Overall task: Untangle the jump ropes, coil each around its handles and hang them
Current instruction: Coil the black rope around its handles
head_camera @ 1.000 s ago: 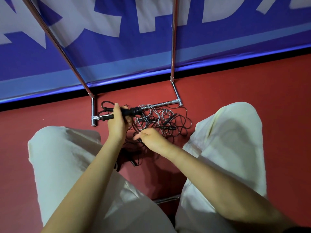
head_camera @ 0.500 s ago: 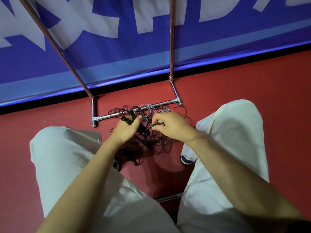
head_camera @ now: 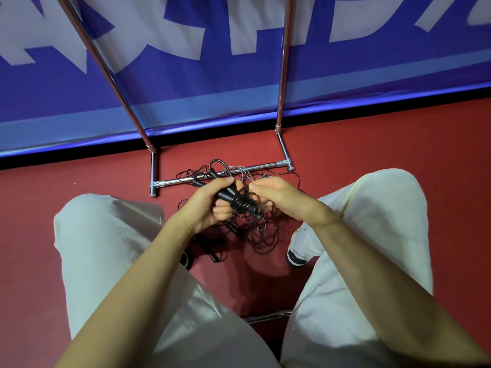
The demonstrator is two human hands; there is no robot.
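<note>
Head view: the left hand (head_camera: 206, 208) grips black handles (head_camera: 235, 200) while the right hand (head_camera: 276, 200) pinches cord above the tangled ropes (head_camera: 261, 235) on the floor (head_camera: 79, 181) — untangling barely begun, nothing hung on the rack (head_camera: 220, 176).

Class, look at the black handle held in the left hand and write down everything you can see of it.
The handle is black and looks like plastic or rubber, with a smooth tapered grip that widens into a ribbed, ringed section and ends in a blunt tip. It lies tilted, the ribbed end pointing down and right toward the person. The left hand is wrapped around its grip; the right hand is close beside the ribbed end, though contact is unclear. Under it hangs the tangled rope, above the red floor.
</note>
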